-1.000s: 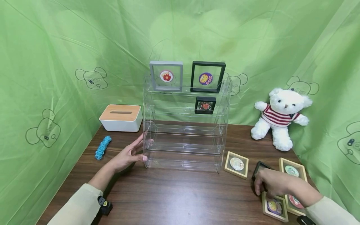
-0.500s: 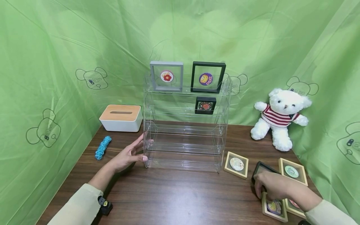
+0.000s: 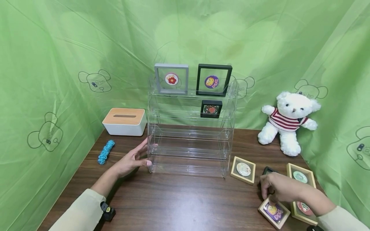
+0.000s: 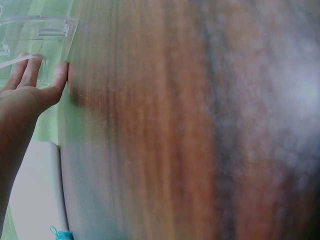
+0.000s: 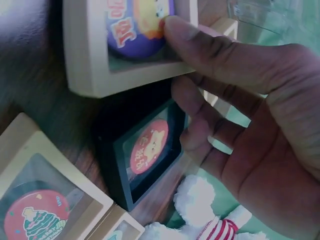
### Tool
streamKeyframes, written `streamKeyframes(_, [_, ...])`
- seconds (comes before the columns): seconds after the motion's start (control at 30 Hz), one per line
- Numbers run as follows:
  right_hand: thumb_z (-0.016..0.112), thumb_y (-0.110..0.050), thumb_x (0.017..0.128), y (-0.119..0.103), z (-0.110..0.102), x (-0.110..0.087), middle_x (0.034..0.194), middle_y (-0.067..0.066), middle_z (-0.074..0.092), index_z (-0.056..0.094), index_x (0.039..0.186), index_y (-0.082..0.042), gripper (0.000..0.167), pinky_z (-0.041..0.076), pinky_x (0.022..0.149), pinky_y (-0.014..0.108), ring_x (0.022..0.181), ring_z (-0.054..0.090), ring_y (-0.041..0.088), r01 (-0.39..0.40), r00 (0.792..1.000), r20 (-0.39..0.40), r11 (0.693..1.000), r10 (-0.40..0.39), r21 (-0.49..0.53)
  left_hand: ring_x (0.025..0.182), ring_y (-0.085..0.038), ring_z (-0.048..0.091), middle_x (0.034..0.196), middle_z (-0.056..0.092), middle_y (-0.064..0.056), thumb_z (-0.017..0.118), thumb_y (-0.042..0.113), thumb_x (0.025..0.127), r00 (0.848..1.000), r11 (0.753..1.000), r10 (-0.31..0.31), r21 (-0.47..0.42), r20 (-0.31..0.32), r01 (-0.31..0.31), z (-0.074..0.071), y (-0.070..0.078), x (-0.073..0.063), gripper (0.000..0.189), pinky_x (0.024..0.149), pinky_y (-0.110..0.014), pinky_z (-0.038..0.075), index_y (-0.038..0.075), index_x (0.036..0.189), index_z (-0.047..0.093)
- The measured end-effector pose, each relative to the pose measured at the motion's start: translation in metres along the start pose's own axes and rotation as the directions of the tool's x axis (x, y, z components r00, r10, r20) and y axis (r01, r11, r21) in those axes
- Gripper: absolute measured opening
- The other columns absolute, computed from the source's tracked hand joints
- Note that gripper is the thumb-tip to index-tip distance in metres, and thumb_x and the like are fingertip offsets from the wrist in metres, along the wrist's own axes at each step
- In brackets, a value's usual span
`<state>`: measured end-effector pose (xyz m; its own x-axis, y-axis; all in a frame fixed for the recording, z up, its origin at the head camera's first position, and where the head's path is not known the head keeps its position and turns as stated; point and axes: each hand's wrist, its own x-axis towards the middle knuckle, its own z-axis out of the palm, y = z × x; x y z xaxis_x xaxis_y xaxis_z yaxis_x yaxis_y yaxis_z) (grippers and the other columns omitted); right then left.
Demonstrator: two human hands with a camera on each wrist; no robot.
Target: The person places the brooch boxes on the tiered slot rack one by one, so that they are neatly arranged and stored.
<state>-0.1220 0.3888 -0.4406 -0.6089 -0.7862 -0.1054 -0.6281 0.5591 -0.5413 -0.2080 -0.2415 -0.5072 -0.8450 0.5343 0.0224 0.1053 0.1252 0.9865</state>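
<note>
My right hand (image 3: 284,188) pinches a light wooden frame (image 3: 274,214) holding a purple round badge. In the right wrist view, the thumb presses its front pane and the frame (image 5: 85,55) is tilted over a black frame (image 5: 150,146) with a red badge. Part of that black frame (image 3: 269,170) is hidden by the hand in the head view. My left hand (image 3: 131,162) touches the left side of a clear acrylic display stand (image 3: 189,150). Its fingers extend along the panel, with the thumb at the front edge; in the left wrist view, the fingertips meet the clear plastic (image 4: 52,31).
On the stand are a grey frame (image 3: 171,91), a large black frame (image 3: 214,66) and a small black frame (image 3: 211,109). More wooden frames (image 3: 242,170) lie at right. A white bear (image 3: 289,123), tissue box (image 3: 124,123) and blue cord bundle (image 3: 106,152) surround the stand.
The purple-badge wooden frame has shifted left and turned in my right hand's pinch, and the red-badge wooden frame shows more. My left hand has stayed on the stand.
</note>
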Motion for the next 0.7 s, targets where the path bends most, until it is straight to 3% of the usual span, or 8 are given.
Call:
streamKeyframes(0.1, [0.088, 0.01, 0.068, -0.001, -0.004, 0.002, 0.093, -0.013, 0.069, 0.079, 0.088, -0.024, 0.04, 0.056, 0.066, 0.024, 0.085, 0.061, -0.004, 0.006, 1.0, -0.013, 1.0, -0.005, 0.023, 0.171, -0.051, 0.008, 0.182, 0.029, -0.019, 0.075, 0.007, 0.103, 1.0, 1.0, 0.001, -0.01, 0.007, -0.001, 0.0, 0.0, 0.0, 0.11, 0.129, -0.077, 0.021, 0.036, 0.179, 0.002])
streamKeyframes(0.37, [0.087, 0.002, 0.083, -0.004, -0.013, 0.005, 0.09, -0.011, 0.076, 0.074, 0.093, -0.02, 0.028, 0.06, 0.068, 0.025, 0.084, 0.069, -0.001, -0.037, 0.998, -0.043, 0.993, 0.042, 0.11, 0.169, -0.056, 0.01, 0.182, 0.026, -0.024, 0.074, 0.008, 0.104, 1.0, 1.0, 0.016, 0.016, 0.003, -0.016, -0.001, -0.003, 0.0, 0.108, 0.127, -0.074, 0.029, 0.034, 0.179, 0.001])
streamKeyframes(0.7, [0.085, -0.002, 0.092, -0.017, -0.032, 0.013, 0.087, -0.005, 0.076, 0.073, 0.099, -0.021, 0.024, 0.059, 0.063, 0.024, 0.077, 0.069, 0.002, 0.016, 0.984, -0.177, 0.992, 0.007, 0.127, 0.168, -0.056, 0.013, 0.181, 0.028, -0.024, 0.076, 0.008, 0.103, 1.0, 0.999, 0.014, 0.05, -0.017, -0.013, -0.002, -0.004, 0.0, 0.11, 0.128, -0.077, 0.025, 0.036, 0.179, 0.003])
